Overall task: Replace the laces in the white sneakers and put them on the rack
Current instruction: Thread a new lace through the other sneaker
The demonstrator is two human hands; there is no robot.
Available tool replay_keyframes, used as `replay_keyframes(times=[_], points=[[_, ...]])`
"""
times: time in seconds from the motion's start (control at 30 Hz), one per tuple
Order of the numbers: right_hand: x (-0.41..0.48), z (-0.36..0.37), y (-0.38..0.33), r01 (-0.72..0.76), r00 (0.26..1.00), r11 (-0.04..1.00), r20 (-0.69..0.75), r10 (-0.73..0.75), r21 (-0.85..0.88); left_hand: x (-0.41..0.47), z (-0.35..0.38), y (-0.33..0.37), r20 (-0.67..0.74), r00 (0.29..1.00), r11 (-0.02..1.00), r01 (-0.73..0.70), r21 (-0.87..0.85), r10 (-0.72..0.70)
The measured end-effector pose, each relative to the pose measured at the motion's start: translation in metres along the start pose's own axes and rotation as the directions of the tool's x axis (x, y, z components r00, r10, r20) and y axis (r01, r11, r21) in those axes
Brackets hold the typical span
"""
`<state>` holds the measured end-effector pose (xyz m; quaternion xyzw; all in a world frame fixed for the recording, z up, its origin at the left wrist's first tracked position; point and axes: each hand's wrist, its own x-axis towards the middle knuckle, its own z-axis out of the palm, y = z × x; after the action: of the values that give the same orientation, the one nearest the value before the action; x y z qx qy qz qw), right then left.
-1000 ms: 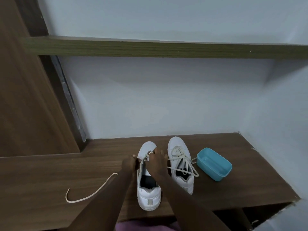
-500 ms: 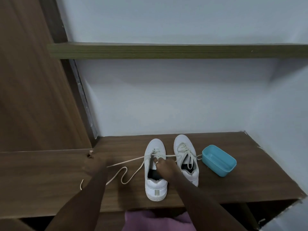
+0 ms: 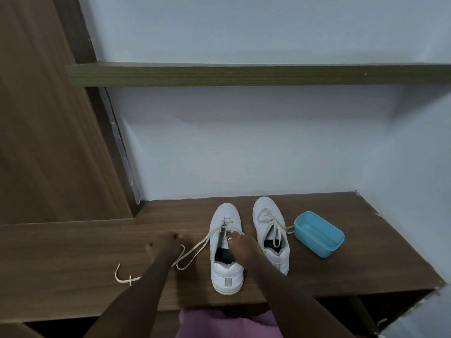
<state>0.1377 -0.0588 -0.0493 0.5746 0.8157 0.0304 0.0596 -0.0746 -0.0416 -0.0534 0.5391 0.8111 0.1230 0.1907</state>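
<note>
Two white sneakers stand side by side on the wooden shelf [image 3: 366, 259], toes to the wall. My right hand [image 3: 240, 245] grips the left sneaker [image 3: 225, 276] at its tongue, just below the top eyelets. A cream lace [image 3: 195, 250] runs from those eyelets down to the left, loops on the wood and passes under my left forearm to a loose end [image 3: 119, 276]. Over that lace my left hand [image 3: 166, 243] hovers with fingers spread, and I cannot see it holding anything. The right sneaker [image 3: 268, 215] carries a loosely threaded lace.
A blue plastic tub [image 3: 319, 234] sits right of the right sneaker, with a lace end touching it. A higher shelf board [image 3: 244, 75] crosses above. A wooden side panel [image 3: 48, 142] stands at the left, the wall closes the right.
My left hand swung out to the left drawing the lace through, then came back toward the shoe. The lace now lies slack in a loop. My right hand stayed on the left sneaker.
</note>
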Motion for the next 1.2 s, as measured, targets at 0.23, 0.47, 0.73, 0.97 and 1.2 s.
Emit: replay_keyframes(times=[0.23, 0.47, 0.73, 0.97, 1.2], points=[[0.004, 0.01, 0.002, -0.015, 1.0, 0.997, -0.026, 0.016, 0.071, -0.001, 0.029, 0.075, 0.099, 0.941, 0.942, -0.31, -0.128, 0.323], [0.005, 0.011, 0.002, -0.038, 0.999, 0.996, -0.01, 0.039, 0.084, -0.005, 0.033, 0.073, 0.014, 0.988, 0.989, -0.151, 0.006, 0.151], [0.001, 0.008, 0.0, -0.109, 0.994, 0.987, 0.004, 0.109, 0.121, 0.008, 0.023, -0.006, -0.08, 0.996, 0.999, 0.045, 0.001, -0.044], [0.002, 0.005, -0.004, -0.123, 0.992, 0.986, 0.022, 0.121, 0.114, 0.003, 0.007, -0.058, -0.21, 0.972, 0.978, 0.136, 0.16, -0.101], [0.0, 0.003, -0.003, -0.12, 0.993, 0.987, 0.025, 0.118, 0.109, 0.004, 0.01, -0.038, 0.172, 0.98, 0.994, -0.105, 0.017, 0.101]])
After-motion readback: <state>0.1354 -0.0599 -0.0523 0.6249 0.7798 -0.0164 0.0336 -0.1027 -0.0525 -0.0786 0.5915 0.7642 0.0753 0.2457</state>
